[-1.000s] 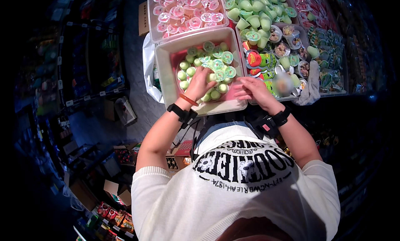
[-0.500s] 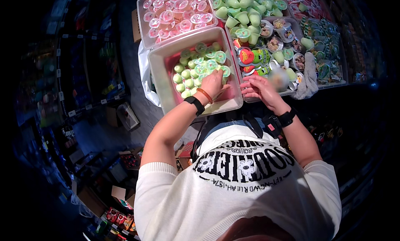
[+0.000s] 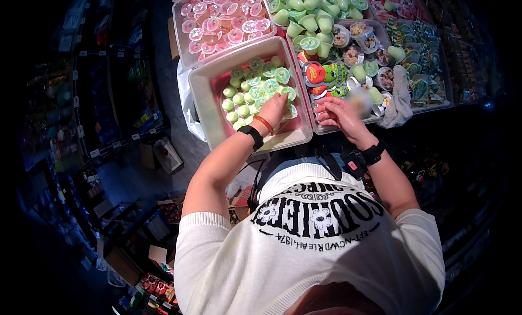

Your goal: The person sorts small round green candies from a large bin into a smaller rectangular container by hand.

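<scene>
1. Green jelly cups (image 3: 238, 99) lie in the near-left white plastic bin (image 3: 205, 97).
2. Left hand (image 3: 273, 109) dips among them, fingers bent; whether its grip holds a cup, I cannot tell.
3. Right hand (image 3: 338, 113) hovers just right of the bin, grip loosely spread.

The left hand (image 3: 276, 107) is among green cups (image 3: 238, 99) in a white bin (image 3: 205, 92), the right hand (image 3: 342, 115) just beside it
</scene>
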{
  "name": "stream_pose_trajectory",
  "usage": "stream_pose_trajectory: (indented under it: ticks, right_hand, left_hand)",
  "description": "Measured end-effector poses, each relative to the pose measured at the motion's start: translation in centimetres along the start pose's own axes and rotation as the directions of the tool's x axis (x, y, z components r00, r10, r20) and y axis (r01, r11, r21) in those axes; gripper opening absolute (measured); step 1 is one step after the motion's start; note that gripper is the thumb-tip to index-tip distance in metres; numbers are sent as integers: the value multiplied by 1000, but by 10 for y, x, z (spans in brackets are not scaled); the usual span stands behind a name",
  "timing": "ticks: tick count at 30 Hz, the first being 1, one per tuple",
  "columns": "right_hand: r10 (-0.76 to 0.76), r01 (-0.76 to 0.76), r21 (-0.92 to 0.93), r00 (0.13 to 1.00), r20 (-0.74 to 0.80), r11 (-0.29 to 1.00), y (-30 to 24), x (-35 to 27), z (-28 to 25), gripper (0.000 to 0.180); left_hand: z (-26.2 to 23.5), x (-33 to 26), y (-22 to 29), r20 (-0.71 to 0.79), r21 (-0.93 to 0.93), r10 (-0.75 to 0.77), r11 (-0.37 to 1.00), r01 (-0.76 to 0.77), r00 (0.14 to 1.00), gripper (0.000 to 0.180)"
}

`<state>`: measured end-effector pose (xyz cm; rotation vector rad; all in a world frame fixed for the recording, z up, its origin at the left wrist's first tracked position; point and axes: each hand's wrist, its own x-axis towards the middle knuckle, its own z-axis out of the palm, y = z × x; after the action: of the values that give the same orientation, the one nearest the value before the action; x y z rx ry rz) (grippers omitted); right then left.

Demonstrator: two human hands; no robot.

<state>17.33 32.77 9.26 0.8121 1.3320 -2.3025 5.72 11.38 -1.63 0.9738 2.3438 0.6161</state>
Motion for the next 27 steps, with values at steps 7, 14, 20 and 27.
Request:
stream_pose_trajectory:
  ticks: [7,14,20,27]
  right_hand:
    - [-276,230,-232,942,-193,945,-25,14,-20,19]
    - [-745,41,-995,665,-44,95,-73,34,-75,39]
    - [-632,-113,-994,771,-84,-6,-54,44,-67,52]
    - [-763,61,-980,637,-110,192,-49,43,-82,37]
  left_hand:
    - [-9,4,6,2,-30,-68,997,68,998,34]
    - [-58,9,50,-415,-177,-20,982,-59,909,18]
    - [-73,35,89,-468,-239,89,945,-223,879,13]
    - [-86,97,104,-580,165,211,976,-140,787,46]
